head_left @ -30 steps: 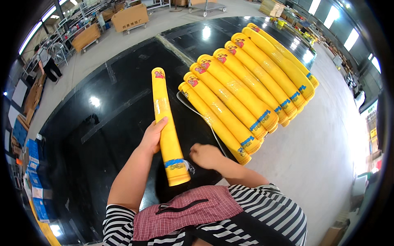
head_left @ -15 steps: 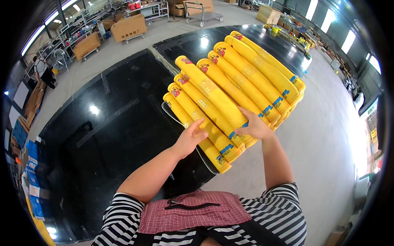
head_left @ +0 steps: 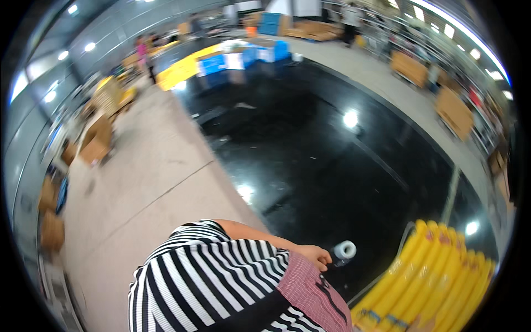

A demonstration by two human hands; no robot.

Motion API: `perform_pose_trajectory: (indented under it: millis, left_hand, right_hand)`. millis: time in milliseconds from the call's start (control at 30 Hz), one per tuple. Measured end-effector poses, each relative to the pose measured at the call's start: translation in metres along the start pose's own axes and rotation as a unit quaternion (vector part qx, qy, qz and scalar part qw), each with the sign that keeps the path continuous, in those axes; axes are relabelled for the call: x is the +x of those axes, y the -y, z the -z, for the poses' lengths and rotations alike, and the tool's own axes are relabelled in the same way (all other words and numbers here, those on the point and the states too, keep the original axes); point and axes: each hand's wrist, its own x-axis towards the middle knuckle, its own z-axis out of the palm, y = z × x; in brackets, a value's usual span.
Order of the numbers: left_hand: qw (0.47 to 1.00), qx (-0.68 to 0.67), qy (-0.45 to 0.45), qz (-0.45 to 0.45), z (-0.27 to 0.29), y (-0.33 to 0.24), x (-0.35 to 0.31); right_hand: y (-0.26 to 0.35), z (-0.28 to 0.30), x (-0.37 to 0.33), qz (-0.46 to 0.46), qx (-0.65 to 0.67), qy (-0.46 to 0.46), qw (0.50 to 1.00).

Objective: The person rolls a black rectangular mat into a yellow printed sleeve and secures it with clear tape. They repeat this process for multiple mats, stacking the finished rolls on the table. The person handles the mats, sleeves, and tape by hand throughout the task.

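My left hand [head_left: 313, 255] is low over the black table, its fingers slightly curled and apart, with nothing seen in them. Just beyond its fingertips stands a roll of clear tape [head_left: 345, 250], white core facing up, and a small gap appears to separate them. Several yellow rolled mats [head_left: 426, 265] in clear wrap lie side by side at the lower right, with a thin pale cord or wire along their left side. At the bottom edge, part of my right hand [head_left: 423, 325] shows faintly against the mats; its fingers are blurred and cut off.
The large black table [head_left: 287, 149] stretches away to the far left, where blue and white boxes [head_left: 238, 58] sit beside a yellow sheet [head_left: 180, 66]. Cardboard cartons [head_left: 97, 141] stand on the floor at left, more at right. Some people [head_left: 349, 25] are in the background.
My view has swung left, so the mats now lie at the lower right. My left hand has left the mats and come beside the tape roll. The right hand is nearly out of sight.
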Motion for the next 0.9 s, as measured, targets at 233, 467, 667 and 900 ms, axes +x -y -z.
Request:
perform_pose_trajectory:
  millis: [233,467,667,900]
  left_hand:
    - [0.992,-0.002,-0.128,0.004,0.006,0.021,-0.087]
    - [0.944,-0.107,-0.312,0.004,0.022,0.088,-0.217]
    - [0.908,-0.149,-0.392,0.017,0.029,0.198,-0.337]
    - [0.847,-0.251,-0.456,0.110,0.008,0.302,-0.461]
  right_hand:
    - [0.244,0.050,0.055,0.243,0.295,0.153,0.911]
    - [0.411,0.023,-0.002,0.310,0.273,0.322,0.852]
    - [0.436,-0.029,-0.030,0.276,0.094,0.120,0.949]
    - [0.424,-0.070,-0.041,-0.015,0.149,0.235,0.960]
